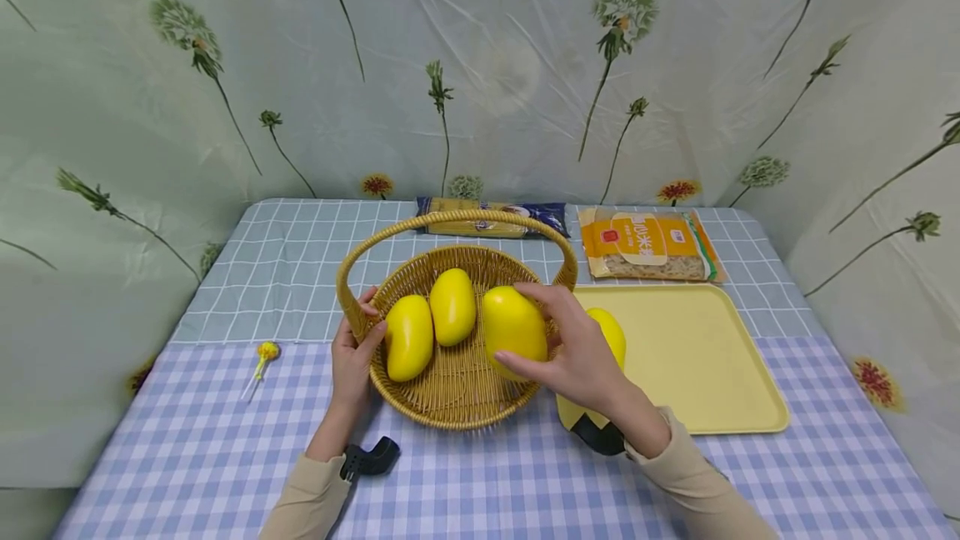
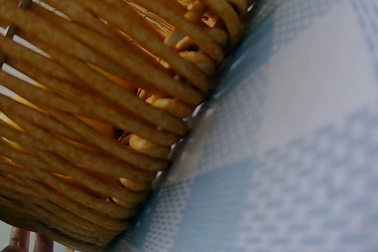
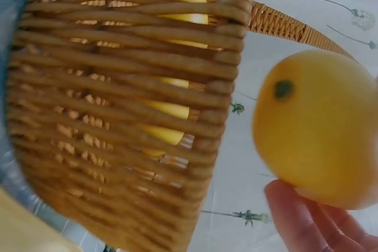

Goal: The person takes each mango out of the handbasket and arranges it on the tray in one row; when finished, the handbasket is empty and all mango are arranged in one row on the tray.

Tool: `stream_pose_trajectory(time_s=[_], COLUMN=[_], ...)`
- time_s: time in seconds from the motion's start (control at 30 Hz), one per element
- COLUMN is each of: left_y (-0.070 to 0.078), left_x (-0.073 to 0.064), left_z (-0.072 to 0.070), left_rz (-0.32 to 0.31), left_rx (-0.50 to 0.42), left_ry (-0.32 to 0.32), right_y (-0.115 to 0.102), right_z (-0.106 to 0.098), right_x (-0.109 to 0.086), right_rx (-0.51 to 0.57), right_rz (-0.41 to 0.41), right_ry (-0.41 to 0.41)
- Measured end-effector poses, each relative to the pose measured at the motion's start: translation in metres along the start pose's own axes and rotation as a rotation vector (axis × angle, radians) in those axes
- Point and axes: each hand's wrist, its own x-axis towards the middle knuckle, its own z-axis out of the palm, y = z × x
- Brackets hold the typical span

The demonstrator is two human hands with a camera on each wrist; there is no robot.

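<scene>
In the head view a wicker basket (image 1: 457, 419) with an arched handle stands at the middle of the table. Two yellow mangoes, a left one (image 1: 409, 338) and one beside it (image 1: 453, 307), lie inside. My left hand (image 1: 356, 361) grips the basket's left rim near the foot of the handle, thumb on the inner side. A third mango (image 1: 514, 332) is held between the thumb and fingers of my right hand (image 1: 581, 348), over the basket's right side. The right wrist view shows this mango (image 3: 316, 128) above rim height, its dark stem spot facing the camera.
A pale yellow tray (image 1: 690, 357) lies to the right, with another mango (image 1: 609, 335) on it, partly behind my right hand. At the back lie a dark blue packet (image 1: 487, 219) and an orange bag (image 1: 648, 244). A wrapped lollipop (image 1: 267, 352) is at left.
</scene>
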Motion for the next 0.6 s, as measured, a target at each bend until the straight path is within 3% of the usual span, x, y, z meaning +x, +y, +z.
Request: stream_pose_trajectory(time_s=[0.13,0.5,0.6], left_y=[0.0,0.0,0.001], left_x=[0.0,0.001,0.001], left_z=[0.0,0.0,0.001], left_rz=[-0.005,-0.008,-0.012], left_rx=[-0.001,0.006,0.005], left_ry=[0.001,0.001,0.003], right_y=[0.002,0.012,0.005], right_z=[-0.005,-0.024,-0.032], right_x=[-0.007,-0.026,-0.026], right_rx=[0.033,-0.001,0.004], right_rz=[-0.007,-0.017,-0.028], right_ry=[0.044,0.186,0.221])
